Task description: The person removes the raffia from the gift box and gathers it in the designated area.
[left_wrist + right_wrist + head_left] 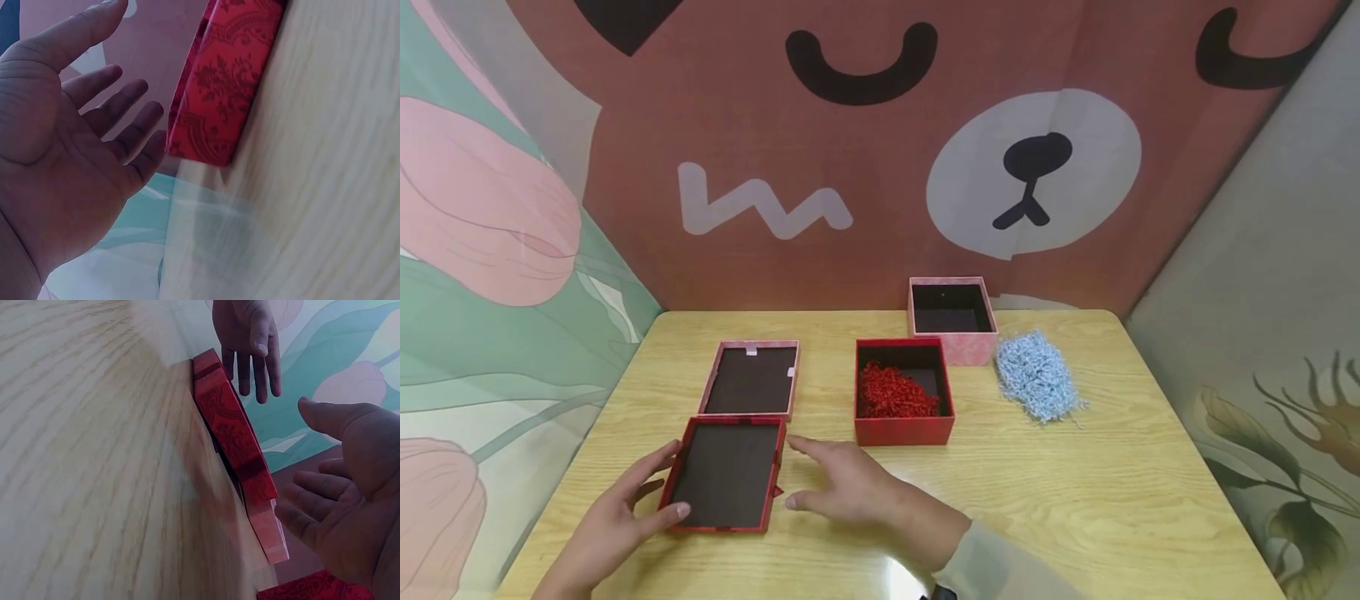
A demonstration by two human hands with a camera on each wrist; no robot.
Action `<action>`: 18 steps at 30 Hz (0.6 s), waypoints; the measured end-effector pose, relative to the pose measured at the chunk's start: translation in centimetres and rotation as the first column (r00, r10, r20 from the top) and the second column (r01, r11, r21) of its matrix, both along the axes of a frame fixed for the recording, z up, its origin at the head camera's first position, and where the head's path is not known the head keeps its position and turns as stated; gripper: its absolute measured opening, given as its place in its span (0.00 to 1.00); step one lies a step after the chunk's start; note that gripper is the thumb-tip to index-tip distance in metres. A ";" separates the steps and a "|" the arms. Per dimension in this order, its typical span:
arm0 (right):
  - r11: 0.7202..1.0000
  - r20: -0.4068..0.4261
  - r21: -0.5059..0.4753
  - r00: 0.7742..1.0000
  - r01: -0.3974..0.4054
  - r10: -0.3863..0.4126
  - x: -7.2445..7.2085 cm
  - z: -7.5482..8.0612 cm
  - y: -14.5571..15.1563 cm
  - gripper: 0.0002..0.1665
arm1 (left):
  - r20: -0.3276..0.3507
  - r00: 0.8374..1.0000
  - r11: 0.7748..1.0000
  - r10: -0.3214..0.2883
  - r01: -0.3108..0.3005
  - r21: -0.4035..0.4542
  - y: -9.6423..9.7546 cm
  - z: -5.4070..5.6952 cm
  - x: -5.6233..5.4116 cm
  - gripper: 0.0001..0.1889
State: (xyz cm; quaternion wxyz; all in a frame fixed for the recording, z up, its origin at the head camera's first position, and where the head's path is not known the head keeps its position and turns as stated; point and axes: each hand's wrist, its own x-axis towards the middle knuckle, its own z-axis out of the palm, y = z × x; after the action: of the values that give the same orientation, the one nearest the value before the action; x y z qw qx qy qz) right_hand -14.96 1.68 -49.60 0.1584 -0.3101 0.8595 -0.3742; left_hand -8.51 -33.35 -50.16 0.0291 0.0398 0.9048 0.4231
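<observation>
A shallow red box lid [726,475] lies inside-up on the table, its dark inner face showing. My left hand [613,521] is at its left side, fingertips near the far left edge and thumb over the near left corner. To the lid's right is my right hand [850,482], fingers and thumb spread, a small gap from its edge. In the left wrist view the patterned red side of the lid [225,84] stands just beyond the loosely bent fingers. The right wrist view has both hands facing each other across the lid [231,425], with nothing held in either.
A pink lid [748,382] lies directly behind the red one. Farther right stands an open red box [904,431] containing red shredded paper [895,393]. Behind it is an open pink box [967,347], beside a heap of light blue shredded paper [1039,375].
</observation>
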 end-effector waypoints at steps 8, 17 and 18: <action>0.994 0.032 -0.107 0.999 -0.003 0.006 -0.4 0.8 1.4 0.46 | -0.061 0.998 0.996 -0.032 0.037 0.077 1.6 0.3 -1.1 0.43; 0.982 -0.004 -0.187 1.000 -0.001 0.001 -0.8 2.1 3.6 0.44 | -0.040 0.999 0.993 -0.032 0.036 0.116 3.7 1.0 -2.4 0.44; 0.981 -0.008 -0.194 1.000 0.003 -0.005 -0.8 2.2 3.9 0.43 | -0.052 0.998 0.991 -0.041 0.047 0.124 4.0 1.0 -2.5 0.44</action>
State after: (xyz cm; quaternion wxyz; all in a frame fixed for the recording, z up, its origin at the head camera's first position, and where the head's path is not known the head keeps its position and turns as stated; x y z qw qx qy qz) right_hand -15.79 5.60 -47.36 0.1230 -0.3239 0.8202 -0.4552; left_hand -11.06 -29.37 -49.14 0.0134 0.0720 0.8758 0.4772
